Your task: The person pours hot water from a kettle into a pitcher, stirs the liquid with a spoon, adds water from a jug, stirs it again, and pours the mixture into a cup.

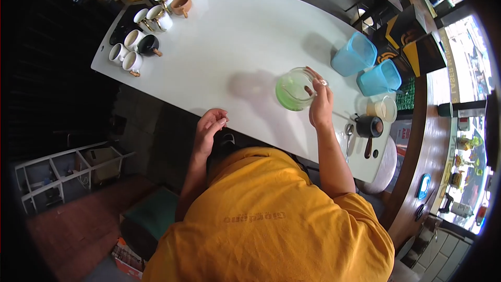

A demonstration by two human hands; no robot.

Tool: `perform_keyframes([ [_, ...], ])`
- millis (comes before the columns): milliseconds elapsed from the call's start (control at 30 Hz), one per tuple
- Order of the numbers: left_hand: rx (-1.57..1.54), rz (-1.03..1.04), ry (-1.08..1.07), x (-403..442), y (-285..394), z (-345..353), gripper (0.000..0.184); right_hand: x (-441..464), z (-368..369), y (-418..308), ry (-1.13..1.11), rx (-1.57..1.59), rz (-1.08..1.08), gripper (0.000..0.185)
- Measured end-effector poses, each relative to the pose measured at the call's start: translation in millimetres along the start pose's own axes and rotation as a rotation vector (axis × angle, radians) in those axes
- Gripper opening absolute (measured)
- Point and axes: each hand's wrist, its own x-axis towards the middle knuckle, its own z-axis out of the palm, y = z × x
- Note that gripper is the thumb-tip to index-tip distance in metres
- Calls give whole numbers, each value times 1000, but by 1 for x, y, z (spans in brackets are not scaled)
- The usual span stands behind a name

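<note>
My right hand (321, 103) grips the handle side of a clear glass jug (293, 91) with light green liquid in its lower part. The jug is over the near right half of the white table; whether its base touches the surface I cannot tell. My left hand (211, 125) is at the table's near edge, left of the jug, its fingers loosely curled and nothing visible in them. Right of my right forearm lie a spoon (348, 137) and a small dark pot (369, 125) with a brown wooden handle.
Two blue translucent pitchers (355, 55) stand at the right end of the white table (235, 31), near a clear cup (386, 108). Several mugs (158, 18) group at the left end. Black-and-yellow boxes (412, 34) are beyond the pitchers. A white shelf frame (73, 164) stands lower left.
</note>
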Motion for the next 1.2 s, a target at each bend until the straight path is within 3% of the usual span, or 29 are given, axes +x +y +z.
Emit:
perform_keyframes([
  [200,-10,-8,34,4,-2,-13,22,4,14,-8,-16,75,-115,49],
  [433,-14,-8,35,10,8,-22,22,0,21,-4,-38,70,14,46],
  [733,-14,4,76,17,13,-47,22,3,48,-12,-18,152,-48,48],
  [867,-30,-28,131,26,24,-70,23,5,47,-11,7,107,46,48],
  [1000,-23,-168,296,49,42,-104,26,9,71,-4,41,99,-57,48],
  [1200,-89,-161,314,97,66,-160,41,-3,96,-4,13,155,52,48],
])
